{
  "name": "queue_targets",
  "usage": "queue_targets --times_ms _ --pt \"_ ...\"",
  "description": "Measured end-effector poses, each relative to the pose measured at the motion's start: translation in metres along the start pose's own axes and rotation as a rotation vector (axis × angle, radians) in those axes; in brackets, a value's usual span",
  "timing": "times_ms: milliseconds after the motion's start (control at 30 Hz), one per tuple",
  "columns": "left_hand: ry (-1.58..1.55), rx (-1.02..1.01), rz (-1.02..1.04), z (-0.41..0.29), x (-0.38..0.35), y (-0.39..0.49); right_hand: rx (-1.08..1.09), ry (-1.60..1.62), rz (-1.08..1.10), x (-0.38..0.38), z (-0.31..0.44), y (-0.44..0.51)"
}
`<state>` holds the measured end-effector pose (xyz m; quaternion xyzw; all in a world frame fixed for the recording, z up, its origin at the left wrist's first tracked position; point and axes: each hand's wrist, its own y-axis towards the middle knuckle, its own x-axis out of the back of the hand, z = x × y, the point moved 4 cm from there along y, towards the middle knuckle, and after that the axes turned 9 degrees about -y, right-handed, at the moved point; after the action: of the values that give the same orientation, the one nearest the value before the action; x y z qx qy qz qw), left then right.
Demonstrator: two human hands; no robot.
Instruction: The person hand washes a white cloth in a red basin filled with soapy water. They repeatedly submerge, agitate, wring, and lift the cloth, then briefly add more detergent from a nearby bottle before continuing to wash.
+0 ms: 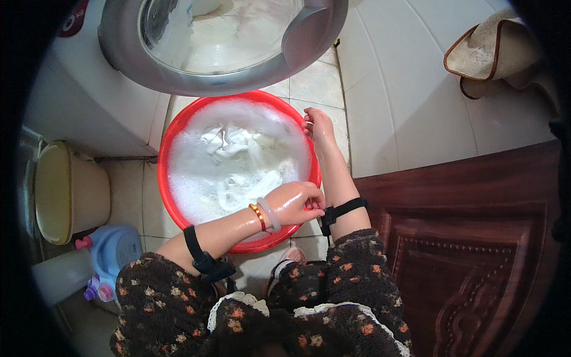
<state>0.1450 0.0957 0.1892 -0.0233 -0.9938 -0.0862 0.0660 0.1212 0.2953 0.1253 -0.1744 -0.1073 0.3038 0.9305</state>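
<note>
My left hand, wet and wearing a pale bangle and a red-and-gold bracelet, reaches across over the basin. Its fingertips pinch at the edge of the black strap around my right forearm. Past the right rim of a red plastic basin, my right hand is raised with loosely bent fingers and nothing in them. White soapsuds and cloudy water fill much of the basin. White cloth lies partly sunk in it, with more white cloth near my left wrist. Another black strap circles my left forearm.
An open front-loading washing machine door overhangs the basin's far rim. At left are a pale yellow tub and a blue detergent bottle. On the right stand a carved wooden door and a hanging beige cloth.
</note>
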Motion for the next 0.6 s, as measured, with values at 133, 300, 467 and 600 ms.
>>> queue_targets --times_ms 133,300,467,600 --pt "0.025 0.105 -0.064 -0.004 -0.015 -0.005 0.058 -0.128 -0.047 0.005 -0.008 0.012" --pt "-0.027 0.138 -0.072 -0.013 0.003 0.002 0.623 -1.346 -0.199 -0.024 -0.011 -0.008" --pt "0.191 -0.244 -0.071 -0.035 0.028 0.018 0.920 -1.780 0.304 -0.127 -0.075 -0.068" --pt "0.133 -0.023 0.384 -0.027 0.024 0.021 1.089 -1.721 0.773 -0.195 -0.120 -0.121"
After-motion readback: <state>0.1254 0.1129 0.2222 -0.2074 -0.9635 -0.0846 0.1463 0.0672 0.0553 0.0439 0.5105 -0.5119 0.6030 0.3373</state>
